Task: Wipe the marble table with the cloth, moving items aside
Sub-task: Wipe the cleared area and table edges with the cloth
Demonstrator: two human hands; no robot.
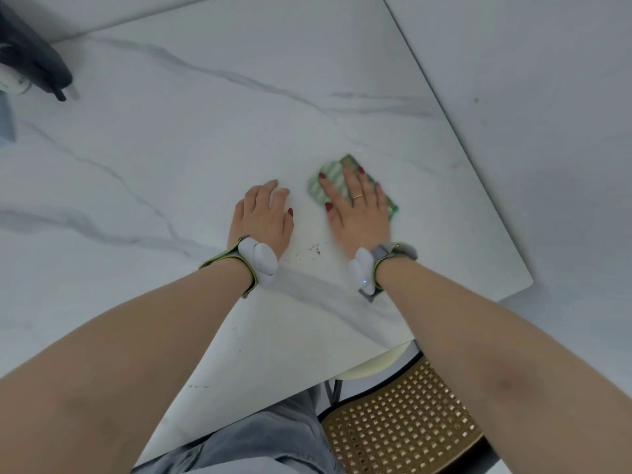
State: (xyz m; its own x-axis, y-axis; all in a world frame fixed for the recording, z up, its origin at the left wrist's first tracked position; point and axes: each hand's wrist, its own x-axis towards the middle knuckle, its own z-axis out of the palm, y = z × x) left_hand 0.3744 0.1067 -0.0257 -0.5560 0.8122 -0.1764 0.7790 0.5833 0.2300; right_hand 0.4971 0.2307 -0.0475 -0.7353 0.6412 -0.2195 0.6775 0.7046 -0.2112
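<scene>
Right hand (357, 206) flat on the green cloth (328, 181) mid-wipe; left hand (263, 217) rests open on the table (171, 131); crumbs (313, 249) remain.

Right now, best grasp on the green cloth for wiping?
Probably none: it suits a press. The green cloth lies flat on the marble table, so come from above as the right hand does, fingers spread on top; to lift, pinch its exposed far corner.
</scene>
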